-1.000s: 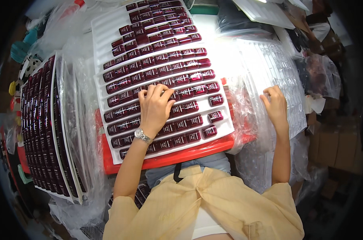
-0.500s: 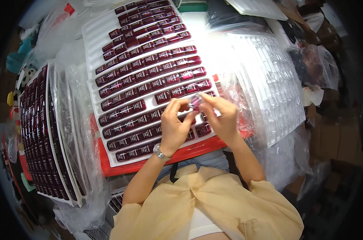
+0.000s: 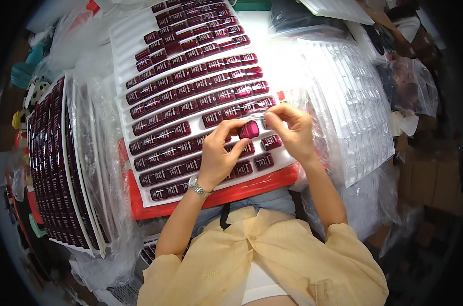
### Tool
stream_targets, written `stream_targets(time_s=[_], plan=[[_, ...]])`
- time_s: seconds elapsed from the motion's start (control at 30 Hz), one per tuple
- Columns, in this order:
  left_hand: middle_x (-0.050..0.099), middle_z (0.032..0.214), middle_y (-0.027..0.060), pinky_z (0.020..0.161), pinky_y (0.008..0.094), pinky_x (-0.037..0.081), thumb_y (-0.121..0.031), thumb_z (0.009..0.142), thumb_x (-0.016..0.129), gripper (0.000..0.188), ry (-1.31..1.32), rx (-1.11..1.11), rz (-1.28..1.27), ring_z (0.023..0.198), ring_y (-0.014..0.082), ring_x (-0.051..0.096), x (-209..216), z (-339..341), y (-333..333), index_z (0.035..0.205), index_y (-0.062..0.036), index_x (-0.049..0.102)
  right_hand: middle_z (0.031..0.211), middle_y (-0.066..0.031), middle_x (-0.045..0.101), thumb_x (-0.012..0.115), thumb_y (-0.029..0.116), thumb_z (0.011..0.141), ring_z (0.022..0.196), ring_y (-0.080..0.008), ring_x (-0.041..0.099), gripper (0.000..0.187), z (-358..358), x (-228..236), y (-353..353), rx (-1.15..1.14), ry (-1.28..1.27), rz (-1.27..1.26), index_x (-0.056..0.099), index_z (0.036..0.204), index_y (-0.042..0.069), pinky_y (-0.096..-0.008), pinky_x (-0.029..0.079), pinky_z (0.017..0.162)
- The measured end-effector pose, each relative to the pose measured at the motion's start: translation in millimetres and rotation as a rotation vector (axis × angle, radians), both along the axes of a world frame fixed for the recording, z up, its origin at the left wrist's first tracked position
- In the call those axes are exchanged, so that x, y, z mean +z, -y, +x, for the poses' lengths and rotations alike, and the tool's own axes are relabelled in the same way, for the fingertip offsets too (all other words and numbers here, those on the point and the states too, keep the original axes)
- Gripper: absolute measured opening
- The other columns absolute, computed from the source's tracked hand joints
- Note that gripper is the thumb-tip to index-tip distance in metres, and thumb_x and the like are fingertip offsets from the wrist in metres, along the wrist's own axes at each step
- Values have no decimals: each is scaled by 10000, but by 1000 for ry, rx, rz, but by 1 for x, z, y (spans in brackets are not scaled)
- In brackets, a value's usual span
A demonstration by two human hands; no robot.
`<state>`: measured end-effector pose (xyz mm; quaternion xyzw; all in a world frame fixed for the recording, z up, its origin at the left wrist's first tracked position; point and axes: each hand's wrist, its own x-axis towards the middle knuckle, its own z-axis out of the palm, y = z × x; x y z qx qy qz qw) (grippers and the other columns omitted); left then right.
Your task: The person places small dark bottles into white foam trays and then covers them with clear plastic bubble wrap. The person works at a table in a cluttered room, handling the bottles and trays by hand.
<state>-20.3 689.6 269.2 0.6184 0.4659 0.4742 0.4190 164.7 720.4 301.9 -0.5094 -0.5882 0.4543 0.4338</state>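
Between the thumb and fingertips of my left hand (image 3: 218, 155) is a small magenta bottle (image 3: 249, 130) with pale printing. My right hand (image 3: 292, 130) is pinched just to the right, at the bottle's upper end. A thin, clear, shiny piece (image 3: 257, 117) shows at its fingertips, too small to tell its kind. Both hands are above a white ridged tray (image 3: 193, 127), which bears rows of similar dark red bottles (image 3: 183, 93) lying down. One row has a gap left of my hands, and some bottles are hidden beneath my fingers.
Under the tray is a red surface (image 3: 241, 194) along the near edge. To the right leans a stack of clear moulded plastic trays (image 3: 346, 112). At the left, filled trays of dark bottles (image 3: 55, 173) stand on edge beside crumpled clear plastic film (image 3: 121, 214). Cardboard (image 3: 420, 178) is at the far right.
The bottle, blurred between both hands before, is now turned with its magenta side plain in my left hand. My right hand has shifted slightly right and up, opening a small space between the hands.
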Motion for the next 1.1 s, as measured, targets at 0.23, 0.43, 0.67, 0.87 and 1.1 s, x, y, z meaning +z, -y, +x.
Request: stream_targets(time_s=[0.23,0.43,0.67,0.87,1.1], plan=[[664,992,125,762,318,515,-50,706,779,358,-257,45,296,856,234,645,5,-3,5,1037,-18,646,587,-83,615,672,84,831,539,-103,611,137,-9,18,16,46,351,98,642,760,-30,-245,472,496],[621,951,86,770,346,464,-90,688,782,307,-363,98,222,889,255,590,-5,6,-6,968,-33,669,688,-43,647,577,185,939,561,-116,564,229,56,26,10,65,161,-200,683,933,-17,-274,445,521],[576,937,25,864,372,335,-185,680,787,368,-635,64,306,937,213,511,-11,26,-23,1011,-74,673,990,-163,658,632,126,844,912,-317,609,229,195,17,-58,-126,1356,521,644,1036,1,-418,465,824],[597,985,12,848,365,327,-196,700,777,341,-799,99,209,946,200,516,-5,-24,3,1010,-83,689,922,-128,641,590,101,867,882,-286,593,166,180,26,-54,-184,1014,283,629,999,9,-378,460,776],[595,988,30,853,368,334,-128,709,754,260,-759,138,257,959,216,522,-6,-23,3,949,-74,670,614,0,494,474,264,987,537,-88,443,249,34,39,-19,200,153,-252,553,935,33,-263,392,500]])
